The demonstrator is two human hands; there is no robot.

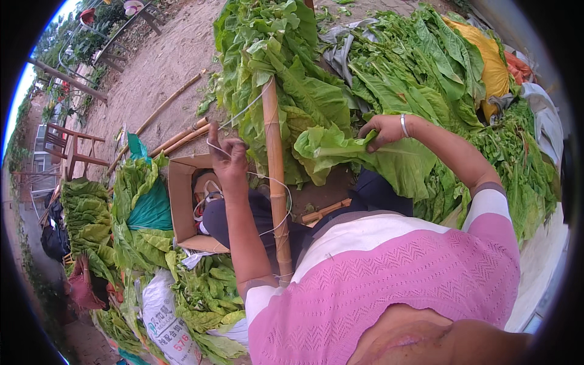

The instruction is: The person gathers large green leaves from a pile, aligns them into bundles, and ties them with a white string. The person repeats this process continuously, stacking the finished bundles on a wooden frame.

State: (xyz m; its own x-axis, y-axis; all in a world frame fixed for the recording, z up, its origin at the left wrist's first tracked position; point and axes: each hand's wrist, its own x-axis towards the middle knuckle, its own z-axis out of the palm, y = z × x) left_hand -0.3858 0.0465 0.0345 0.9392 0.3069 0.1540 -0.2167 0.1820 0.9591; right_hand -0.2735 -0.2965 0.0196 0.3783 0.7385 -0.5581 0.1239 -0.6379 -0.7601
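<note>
My left hand [229, 157] has a white string [244, 109] looped over its fingers, with the index finger raised. The string runs taut up to the leaves on a bamboo pole [275, 178], and its slack part curves around the pole lower down. In my right hand [385, 130], which wears a metal bracelet, a broad green tobacco leaf [406, 166] is gripped near its stem end. That end points towards the pole. A dense bunch of tied leaves [292, 86] covers the pole's far part, while its near end rests by my body.
To the right lies a big heap of leaves [410, 77] beside a yellow sack [488, 59]. A cardboard box [181, 200] stands left of my leg. Bamboo poles [178, 137] lie beyond it. A printed white sack [166, 315] and another person [84, 287] are at lower left.
</note>
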